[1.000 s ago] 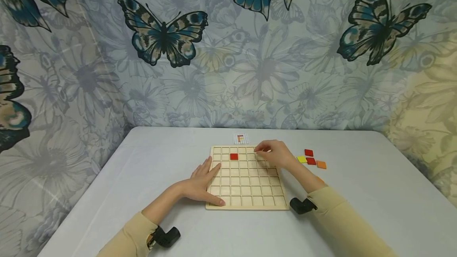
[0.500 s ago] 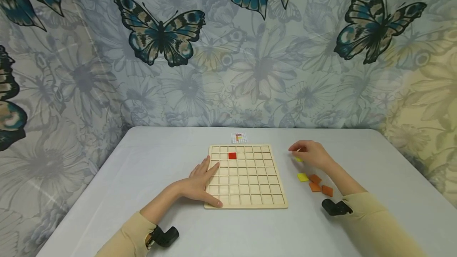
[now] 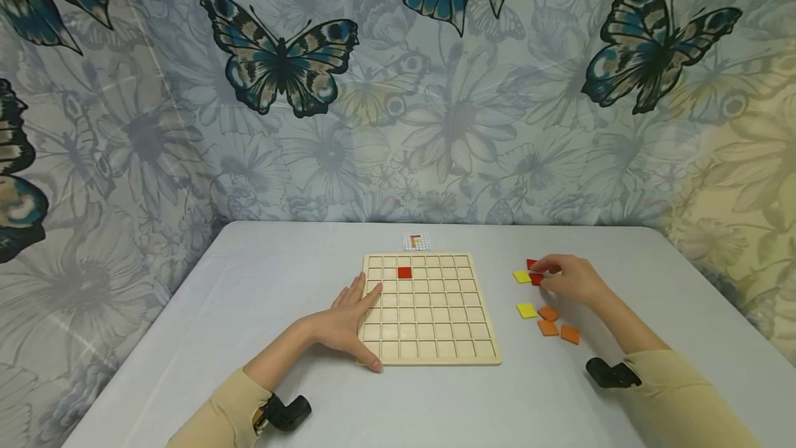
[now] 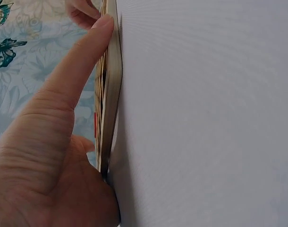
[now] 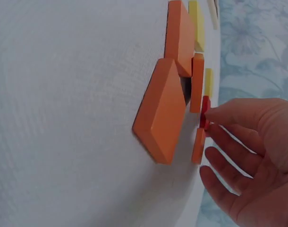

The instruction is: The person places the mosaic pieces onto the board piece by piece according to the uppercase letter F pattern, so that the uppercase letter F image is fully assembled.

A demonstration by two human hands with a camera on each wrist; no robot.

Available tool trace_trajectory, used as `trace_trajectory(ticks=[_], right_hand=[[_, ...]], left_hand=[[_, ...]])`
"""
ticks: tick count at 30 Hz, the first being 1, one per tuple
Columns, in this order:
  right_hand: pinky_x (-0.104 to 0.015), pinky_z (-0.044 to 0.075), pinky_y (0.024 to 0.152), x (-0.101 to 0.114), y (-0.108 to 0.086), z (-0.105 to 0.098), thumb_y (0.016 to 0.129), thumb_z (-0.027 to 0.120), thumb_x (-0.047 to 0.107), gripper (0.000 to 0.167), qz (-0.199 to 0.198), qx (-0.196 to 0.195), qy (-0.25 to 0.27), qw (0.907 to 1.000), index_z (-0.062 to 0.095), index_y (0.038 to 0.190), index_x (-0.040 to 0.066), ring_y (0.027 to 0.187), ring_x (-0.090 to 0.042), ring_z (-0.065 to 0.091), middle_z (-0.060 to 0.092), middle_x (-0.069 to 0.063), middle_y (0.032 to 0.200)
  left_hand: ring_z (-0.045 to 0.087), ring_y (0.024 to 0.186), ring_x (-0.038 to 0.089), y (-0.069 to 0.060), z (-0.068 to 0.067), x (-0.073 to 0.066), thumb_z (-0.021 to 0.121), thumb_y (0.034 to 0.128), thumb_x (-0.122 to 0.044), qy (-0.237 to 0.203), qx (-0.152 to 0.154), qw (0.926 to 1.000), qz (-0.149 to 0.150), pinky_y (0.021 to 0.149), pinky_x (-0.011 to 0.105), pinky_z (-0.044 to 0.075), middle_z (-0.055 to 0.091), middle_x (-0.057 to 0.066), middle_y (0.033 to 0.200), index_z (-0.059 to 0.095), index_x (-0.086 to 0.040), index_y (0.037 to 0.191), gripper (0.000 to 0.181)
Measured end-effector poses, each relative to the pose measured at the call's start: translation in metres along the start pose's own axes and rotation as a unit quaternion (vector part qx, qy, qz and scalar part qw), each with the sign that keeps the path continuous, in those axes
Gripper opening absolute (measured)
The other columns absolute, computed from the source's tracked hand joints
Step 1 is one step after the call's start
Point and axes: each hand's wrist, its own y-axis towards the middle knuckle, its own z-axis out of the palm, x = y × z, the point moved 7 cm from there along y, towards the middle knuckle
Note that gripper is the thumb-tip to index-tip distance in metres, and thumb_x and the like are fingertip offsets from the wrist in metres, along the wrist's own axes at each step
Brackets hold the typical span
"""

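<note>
A pale wooden grid board (image 3: 429, 327) lies flat on the table, with one red tile (image 3: 404, 272) in a cell near its top. My left hand (image 3: 342, 320) rests on the board's left edge with its fingers spread; in the left wrist view its thumb (image 4: 63, 85) lies along the board's near edge. Right of the board, my right hand (image 3: 572, 278) reaches over a small group of tiles. Its thumb and index finger are at a red tile (image 5: 205, 111), apparently touching it. Another red tile (image 3: 531, 263) and a yellow tile (image 3: 521, 276) lie beside the fingertips.
Closer to me on the right lie a yellow tile (image 3: 526, 310) and several orange tiles (image 3: 569, 334). Behind the board lies a small printed card (image 3: 416, 241) with a coloured grid pattern. A butterfly-patterned backdrop (image 3: 398, 157) stands at the table's far side.
My right hand has moved right, away from the top of the board, to the red tiles. My left hand stays at the board's left edge, its thumb shifted slightly down.
</note>
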Motion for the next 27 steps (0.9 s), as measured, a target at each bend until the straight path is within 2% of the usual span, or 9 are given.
trace_trajectory(ticks=[5, 8, 12, 27], right_hand=[[-0.051, 0.051, 0.081, -0.0053, -0.0008, 0.0012, 0.084, 0.067, 0.006, 0.029, 0.021, 0.010, 0.001, 0.9997, 0.068, 0.112, 0.000, 0.104, -0.041, 0.053, 0.064, -0.021, 0.111], [-0.042, 0.052, 0.074, -0.0087, 0.0008, 0.0029, 0.085, 0.070, 0.010, 0.029, 0.032, 0.009, 0.000, 0.9994, 0.067, 0.112, -0.001, 0.097, -0.037, 0.054, 0.064, -0.020, 0.106], [-0.034, 0.050, 0.067, -0.0097, 0.0003, 0.0032, 0.086, 0.072, 0.013, 0.032, 0.027, -0.004, 0.003, 0.9996, 0.066, 0.112, -0.004, 0.089, -0.031, 0.056, 0.065, -0.017, 0.099], [-0.031, 0.049, 0.067, -0.0078, -0.0012, 0.0014, 0.084, 0.076, 0.021, 0.039, 0.009, -0.039, 0.010, 0.9991, 0.065, 0.112, -0.004, 0.087, -0.027, 0.059, 0.068, -0.011, 0.094]], left_hand=[[-0.019, 0.145, 0.031, -0.0007, -0.0004, -0.0013, 0.088, 0.0595, -0.056, -0.003, 0.000, 1.0000, -0.004, 0.116, 0.050, -0.003, -0.021, 0.024, 0.157, -0.001, -0.008, 0.157, 0.140], [-0.017, 0.146, 0.032, -0.0009, -0.0010, -0.0025, 0.089, 0.0590, -0.055, -0.004, -0.004, 1.0000, -0.002, 0.117, 0.050, -0.002, -0.020, 0.025, 0.157, 0.000, -0.008, 0.157, 0.141], [-0.016, 0.146, 0.032, -0.0014, -0.0020, -0.0032, 0.089, 0.0591, -0.054, -0.009, -0.007, 0.9999, 0.000, 0.117, 0.050, -0.002, -0.017, 0.026, 0.157, 0.001, -0.008, 0.157, 0.140], [-0.017, 0.146, 0.028, -0.0005, -0.0035, -0.0013, 0.088, 0.0588, -0.057, -0.012, -0.010, 0.9999, 0.004, 0.117, 0.047, -0.002, -0.018, 0.022, 0.158, 0.003, -0.013, 0.158, 0.138]])
